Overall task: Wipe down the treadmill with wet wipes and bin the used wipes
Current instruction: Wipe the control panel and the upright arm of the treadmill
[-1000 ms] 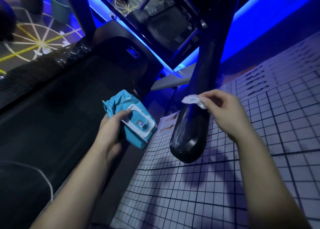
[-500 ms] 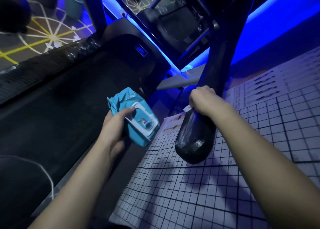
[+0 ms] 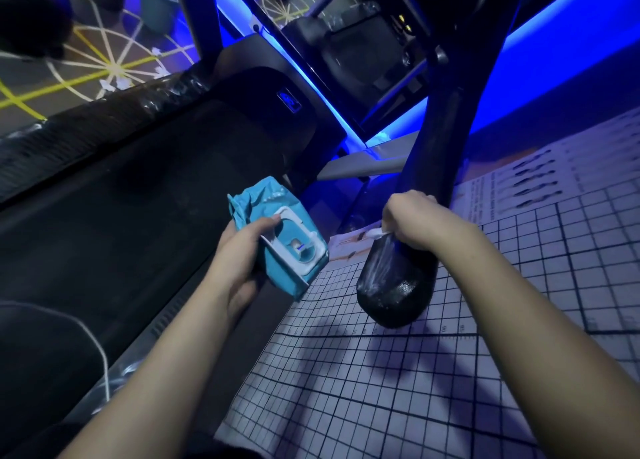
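Gripping the treadmill handle (image 3: 398,285), the right hand (image 3: 415,219) squeezes a wipe (image 3: 377,232); left hand (image 3: 239,250) fingers hug the wipes pack (image 3: 277,243) (lid open).

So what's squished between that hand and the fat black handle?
A white wet wipe. The right hand grips it around the treadmill handle, and one corner pokes out. The head view shows it.

Single head-worn wide-angle view, facing forward and down, close above both forearms
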A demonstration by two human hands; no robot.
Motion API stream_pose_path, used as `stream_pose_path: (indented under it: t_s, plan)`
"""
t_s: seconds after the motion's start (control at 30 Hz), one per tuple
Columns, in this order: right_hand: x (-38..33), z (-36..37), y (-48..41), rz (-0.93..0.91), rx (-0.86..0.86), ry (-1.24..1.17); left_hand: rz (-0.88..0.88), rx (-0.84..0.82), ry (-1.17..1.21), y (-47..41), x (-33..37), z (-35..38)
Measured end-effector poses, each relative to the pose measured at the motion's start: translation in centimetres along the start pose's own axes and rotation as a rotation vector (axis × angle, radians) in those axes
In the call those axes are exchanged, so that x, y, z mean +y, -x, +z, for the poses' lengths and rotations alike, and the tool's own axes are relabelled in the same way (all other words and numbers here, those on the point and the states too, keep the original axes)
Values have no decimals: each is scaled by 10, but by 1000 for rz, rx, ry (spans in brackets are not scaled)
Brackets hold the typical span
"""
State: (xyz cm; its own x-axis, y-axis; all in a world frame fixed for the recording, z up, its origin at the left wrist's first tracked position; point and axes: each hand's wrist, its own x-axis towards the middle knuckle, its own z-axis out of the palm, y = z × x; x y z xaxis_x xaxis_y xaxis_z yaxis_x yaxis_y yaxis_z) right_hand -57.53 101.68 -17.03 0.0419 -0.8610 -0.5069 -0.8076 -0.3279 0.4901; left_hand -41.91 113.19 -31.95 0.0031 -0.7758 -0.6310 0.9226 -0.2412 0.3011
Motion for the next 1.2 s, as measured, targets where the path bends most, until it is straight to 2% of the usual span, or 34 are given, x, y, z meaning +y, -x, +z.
stream_pose_path:
  t_s: [0.27, 0.53, 0.7, 0.9, 1.0, 1.1, 1.2]
  plan:
    - [-14, -4, 23, 58, -75, -38, 6, -5, 27, 4, 13, -6]
    - [-20, 7, 44, 8, -61, -59, -8, 1, -9, 9, 23, -13]
    - [-27, 7, 55, 0, -128, -14, -6, -2, -40, 14, 30, -16]
    - [-31, 15, 73, -52, -95, 22, -26, -10, -51, 21, 29, -19]
    - [-29, 30, 78, -150, -21, 11, -33, -19, -75, 23, 27, -19]
    - [-34, 43, 87, -170, 59, 146, -42, -21, -95, 26, 28, -20]
    - [-43, 62, 106, -236, 129, 144, -46, -9, -98, 29, 31, -24]
